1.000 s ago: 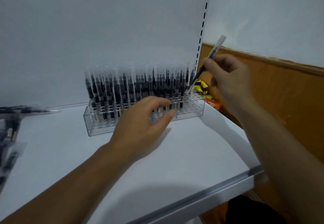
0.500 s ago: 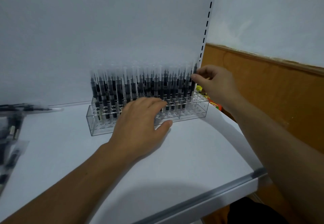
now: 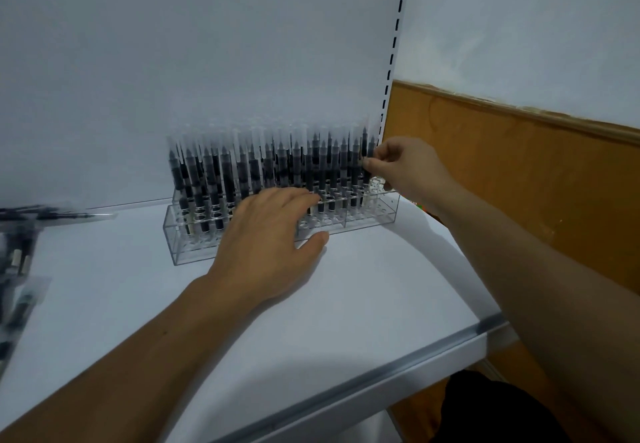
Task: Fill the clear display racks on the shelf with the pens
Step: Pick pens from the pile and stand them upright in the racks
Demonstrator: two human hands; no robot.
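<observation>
- A grey metal strip (image 3: pixel 381 371) edges the front of the white shelf (image 3: pixel 363 304). Below it at the lower right is a dark shape (image 3: pixel 502 408), too dim to identify.
- At the shelf's left edge lie blurred clear packs (image 3: pixel 20 262) holding dark pens, well apart from the rack.
- The left hand (image 3: pixel 266 245) lies palm down in front of the rack. Its fingers are laid together over the rack's front top, and its thumb is spread aside with the tip on the shelf. It covers the rack's middle.
- The clear display rack (image 3: pixel 370 215) stands at the back of the shelf, just beside the back panel, with round holes in its top plate.
- The pens (image 3: pixel 249 172) stand upright in it in close rows, with dark barrels and frosted caps. A few holes at the right end are open.
- The right hand (image 3: pixel 405 172) pinches the end pen (image 3: pixel 370 151) between thumb and fingertips at the rack's right end. Its other fingers are curled.
- Behind is a white back panel (image 3: pixel 207 61) and a slotted upright (image 3: pixel 394 44).
- To the right is an orange-brown wooden panel (image 3: pixel 502 165) under a white wall (image 3: pixel 519 27).
</observation>
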